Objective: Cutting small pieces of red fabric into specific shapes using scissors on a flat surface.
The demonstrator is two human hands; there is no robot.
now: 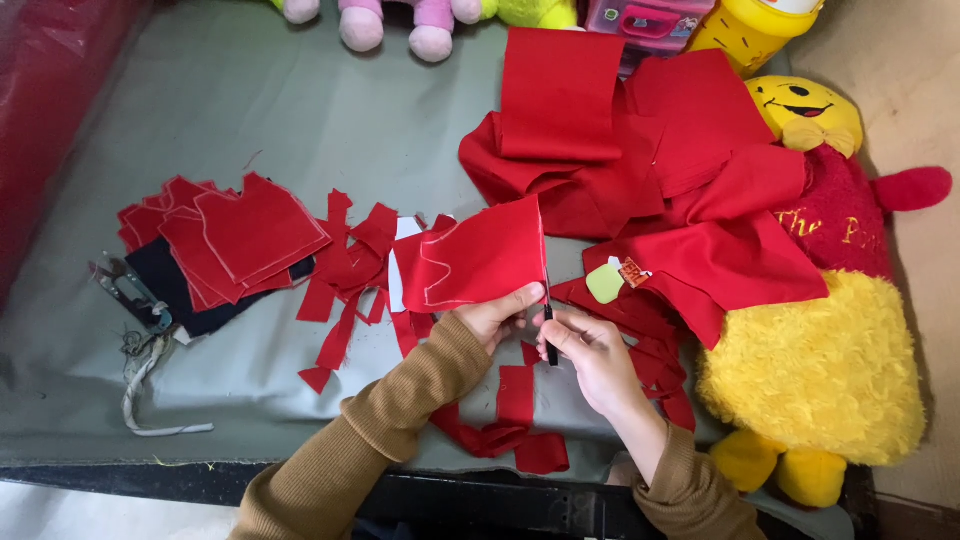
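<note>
Red felt fills the middle of our view: our left hand (497, 318) pinches the lower right corner of a red fabric piece (478, 258) marked with a pale chalk outline, thumb on top and fingers curled beneath, so the piece stands up and away from the grip, spreading up and to the left over the table (300, 110). Our right hand (590, 352) is closed around a slim dark tool (549, 335), held upright; its tip meets the right edge of the same piece just beside the left thumb, though we cannot tell whether it is a blade or a marker. The two hands almost touch, and the fabric lies above both. Beneath our wrists lie narrow red scraps (510, 420), with more trimmings (345, 275) scattered to the left of the held piece. Further left sits a stack of cut red shapes (235, 240) resting on a dark cloth (170, 290), and beside it a small metal snipper (125, 285) with a pale cord (145, 395) trailing towards the near edge. To the right, a heap of larger red cloth (640, 150) spreads over the grey-green cover, partly lying on a yellow plush toy (815, 370) with a smiling face. Pink and green plush toys (400, 20) line the far edge.
</note>
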